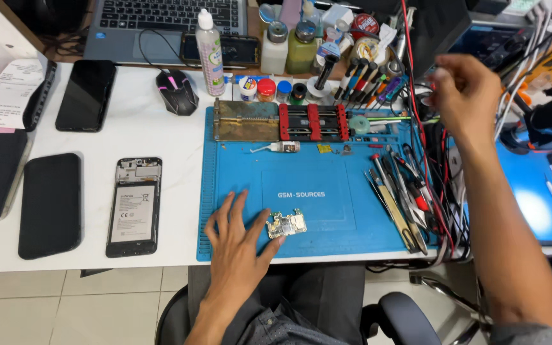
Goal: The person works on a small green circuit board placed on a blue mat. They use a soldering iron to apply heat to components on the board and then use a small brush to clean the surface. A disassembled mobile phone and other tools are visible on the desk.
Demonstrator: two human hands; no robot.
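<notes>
My left hand (237, 239) lies flat on the near edge of the blue repair mat (327, 172), fingers spread, its thumb touching a small bare circuit board (287, 225). My right hand (464, 96) is raised at the right, above a tangle of red and black wires (439, 166), its fingers curled; whether it holds anything is unclear. An opened phone (134, 206) with its battery showing lies left of the mat.
Tweezers and screwdrivers (400, 191) lie on the mat's right side. A metal and red board holder (282, 121) sits at its top. Bottles, a mouse (177, 91), a laptop (161, 25) and several dark phones (50, 204) fill the white table.
</notes>
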